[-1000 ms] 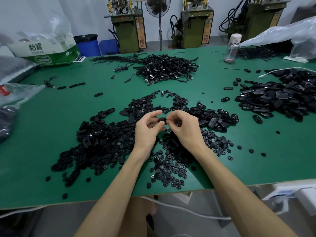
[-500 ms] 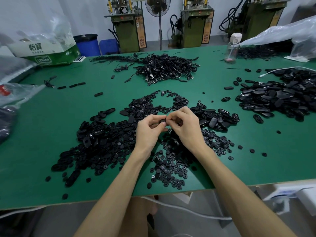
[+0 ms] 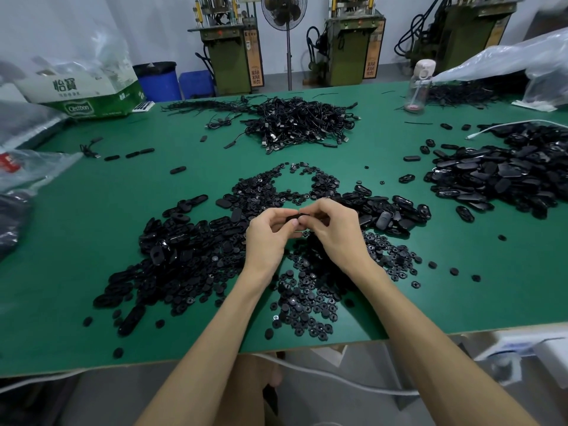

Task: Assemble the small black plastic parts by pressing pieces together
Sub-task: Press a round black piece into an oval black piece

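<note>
My left hand point(image 3: 269, 236) and my right hand point(image 3: 333, 230) meet above the middle of the green table point(image 3: 92, 210). Both pinch one small black plastic part point(image 3: 295, 217) between thumbs and fingertips; most of it is hidden by the fingers. Under the hands lies a heap of small round black pieces point(image 3: 307, 299). To the left spreads a heap of oval black shells point(image 3: 178, 247). More oval shells point(image 3: 390, 213) lie just right of the hands.
A big pile of black oval parts point(image 3: 504, 176) fills the right side. A tangle of black cables point(image 3: 301, 121) lies at the back centre. A clear bottle point(image 3: 419, 84), plastic bags point(image 3: 507, 59) and a cardboard box point(image 3: 83, 93) stand along the far edge.
Both hands stayed together on the small part over the pile. The fingers shifted a little and closed tighter around it.
</note>
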Demonstrator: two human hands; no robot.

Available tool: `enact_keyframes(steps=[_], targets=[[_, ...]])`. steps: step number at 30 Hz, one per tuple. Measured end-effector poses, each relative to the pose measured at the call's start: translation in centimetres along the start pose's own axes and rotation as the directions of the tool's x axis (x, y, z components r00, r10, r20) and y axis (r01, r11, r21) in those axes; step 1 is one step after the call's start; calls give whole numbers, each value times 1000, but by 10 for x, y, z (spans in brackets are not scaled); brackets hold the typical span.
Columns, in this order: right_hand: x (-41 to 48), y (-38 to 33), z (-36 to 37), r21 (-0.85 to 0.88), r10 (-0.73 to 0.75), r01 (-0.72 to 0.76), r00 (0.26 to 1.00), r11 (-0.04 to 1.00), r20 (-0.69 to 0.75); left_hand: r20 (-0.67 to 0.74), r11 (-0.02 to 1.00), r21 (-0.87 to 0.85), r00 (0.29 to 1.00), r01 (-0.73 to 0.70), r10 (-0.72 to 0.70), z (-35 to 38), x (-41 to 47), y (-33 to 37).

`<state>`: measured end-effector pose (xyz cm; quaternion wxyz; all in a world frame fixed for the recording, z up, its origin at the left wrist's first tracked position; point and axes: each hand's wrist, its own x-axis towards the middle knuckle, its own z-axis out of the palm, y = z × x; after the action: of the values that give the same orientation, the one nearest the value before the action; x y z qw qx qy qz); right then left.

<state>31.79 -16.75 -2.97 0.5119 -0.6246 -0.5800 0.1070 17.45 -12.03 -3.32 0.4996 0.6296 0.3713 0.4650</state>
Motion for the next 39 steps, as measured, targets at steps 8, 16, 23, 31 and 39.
enact_keyframes(steps=[8,16,23,31,39], targets=[[-2,-4,-2,-26,-54,54,999,998,1,-9,1000,11,1000,7,-7,0,-1,-1],[-4,-11,0,-74,-90,93,995,993,42,-74,982,187,997,29,-15,2,1,1],[-5,-12,0,-62,-71,74,996,995,50,-57,993,118,998,32,-25,-1,0,1],[-5,-11,1,-79,-113,115,993,990,27,-52,1000,-15,999,16,-16,-2,-1,4],[-5,-11,1,-115,-146,145,989,983,3,-57,981,168,993,-93,104,0,-1,4]])
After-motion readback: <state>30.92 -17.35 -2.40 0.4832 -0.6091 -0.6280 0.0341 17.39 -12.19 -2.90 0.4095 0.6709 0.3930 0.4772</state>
